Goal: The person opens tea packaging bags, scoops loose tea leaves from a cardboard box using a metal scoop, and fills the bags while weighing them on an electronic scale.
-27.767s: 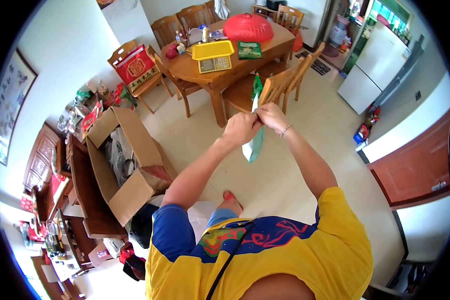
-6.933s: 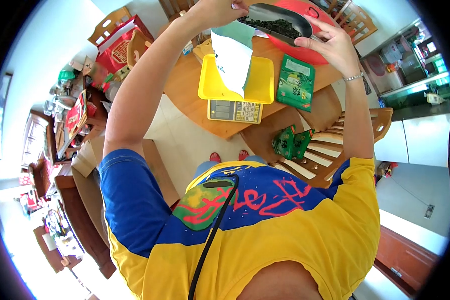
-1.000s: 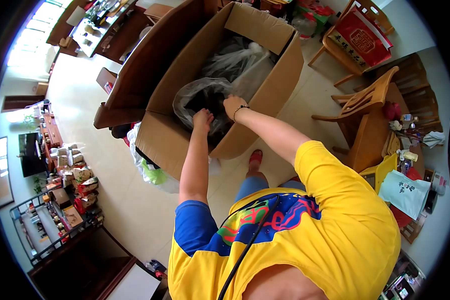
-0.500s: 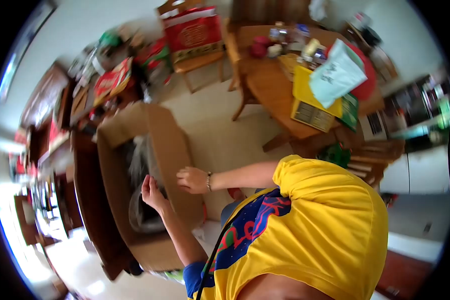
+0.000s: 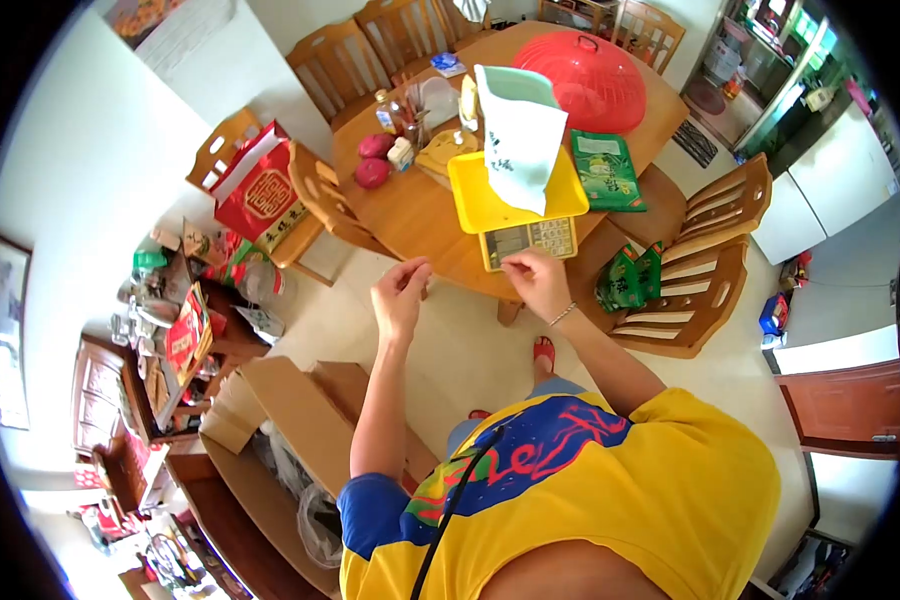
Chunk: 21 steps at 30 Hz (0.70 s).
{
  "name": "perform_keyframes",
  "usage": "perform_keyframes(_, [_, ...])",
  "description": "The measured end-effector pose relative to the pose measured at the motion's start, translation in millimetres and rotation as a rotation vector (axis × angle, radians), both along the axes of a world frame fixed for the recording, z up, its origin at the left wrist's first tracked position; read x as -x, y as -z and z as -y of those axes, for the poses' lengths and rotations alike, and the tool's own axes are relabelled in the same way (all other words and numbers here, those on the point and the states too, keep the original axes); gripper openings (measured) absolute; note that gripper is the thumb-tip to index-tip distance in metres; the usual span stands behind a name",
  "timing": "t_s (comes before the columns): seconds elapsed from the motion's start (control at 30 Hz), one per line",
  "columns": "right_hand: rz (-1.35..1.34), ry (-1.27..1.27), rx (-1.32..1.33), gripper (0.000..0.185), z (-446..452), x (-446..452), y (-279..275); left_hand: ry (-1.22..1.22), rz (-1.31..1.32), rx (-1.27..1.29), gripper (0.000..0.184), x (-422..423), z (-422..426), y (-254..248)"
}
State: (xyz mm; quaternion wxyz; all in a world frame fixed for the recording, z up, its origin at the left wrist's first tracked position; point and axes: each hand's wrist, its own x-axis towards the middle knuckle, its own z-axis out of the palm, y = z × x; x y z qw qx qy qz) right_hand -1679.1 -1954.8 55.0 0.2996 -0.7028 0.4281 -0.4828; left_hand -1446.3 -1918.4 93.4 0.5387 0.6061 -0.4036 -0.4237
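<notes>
My left hand point(image 5: 400, 300) is raised in front of the table, its fingers curled together in a pinch. My right hand point(image 5: 538, 284), with a bracelet at the wrist, is closed in a similar way just before the keypad of a scale point(image 5: 552, 237). Whatever either hand may hold is too small to make out. On the scale's yellow tray point(image 5: 467, 196) stands a pale, open-topped pouch point(image 5: 522, 150) with dark lettering. Beside it on the wooden table point(image 5: 375, 215) lies a flat green bag point(image 5: 608, 170).
An open cardboard box point(image 5: 300, 405) with clear plastic inside stands at lower left. Green packets point(image 5: 625, 280) rest on a wooden chair point(image 5: 705, 310) at right. A red food cover point(image 5: 582, 85), bottles and round reddish fruit point(image 5: 373, 174) are on the table. A red bag point(image 5: 260, 190) sits on another chair.
My view has turned from the box toward the table. Both hands have moved away from the box and are now before the table and scale, still with fingers curled.
</notes>
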Motion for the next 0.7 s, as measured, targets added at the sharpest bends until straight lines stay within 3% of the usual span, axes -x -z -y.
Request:
perform_keyframes(0.2, [0.051,0.166,0.122,0.012,63,67,-42,0.167,0.111,0.185,0.02,67,118,-34])
perform_keyframes(0.47, [0.175,0.263,0.165,0.035,140,88,-80,0.092,0.215,0.285,0.021,80,235,-63])
perform_keyframes(0.67, [0.129,0.254,0.151,0.039,166,82,-91,0.243,0.198,0.306,0.038,66,303,-69])
perform_keyframes(0.7, [0.128,0.242,0.132,0.039,167,79,-93,0.354,0.057,0.281,0.041,64,310,-71])
